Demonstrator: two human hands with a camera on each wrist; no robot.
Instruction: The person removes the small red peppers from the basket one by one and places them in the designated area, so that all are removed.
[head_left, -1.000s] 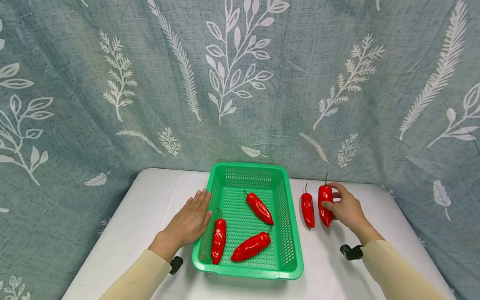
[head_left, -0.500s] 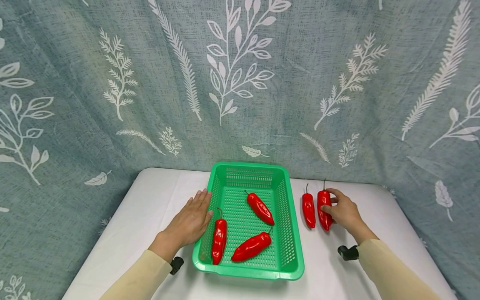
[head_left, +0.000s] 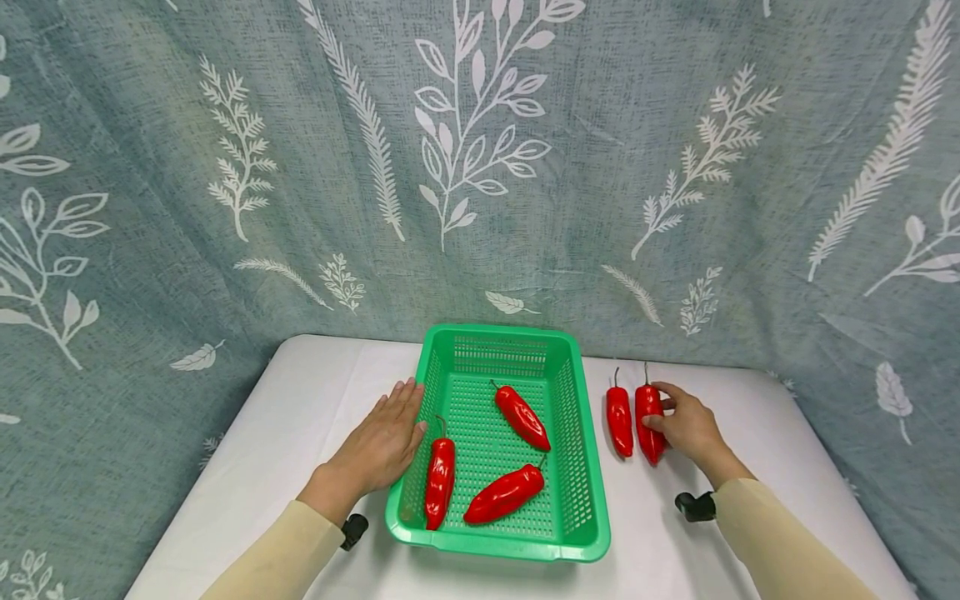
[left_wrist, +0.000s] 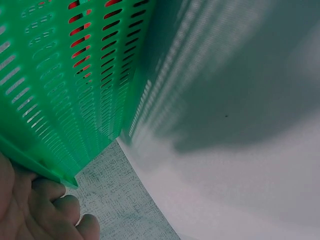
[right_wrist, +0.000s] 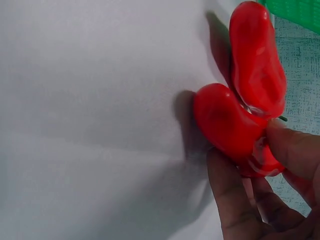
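With thumb and fingers on either side, my right hand [head_left: 688,427] grips a red chili pepper [head_left: 649,408] low over the white table. A second red pepper [head_left: 619,422] lies just left of it, close alongside; the right wrist view shows the held pepper [right_wrist: 227,125] and its neighbour [right_wrist: 257,60] almost end to side. My left hand [head_left: 382,437] rests with straight fingers against the left rim of a green plastic basket [head_left: 592,467]. Inside the basket lie a pepper at the left [head_left: 440,483], one at the front [head_left: 504,493] and one toward the back [head_left: 522,417].
White cloth covers the table [head_left: 300,417]. A grey-green curtain [head_left: 480,167] with white leaf prints hangs behind it and along both sides. In the left wrist view, the basket's slotted side wall [left_wrist: 65,90] stands beside the cloth.
My right hand has brought its pepper slightly left and toward me, down beside the other pepper. The left hand stays at the basket rim.
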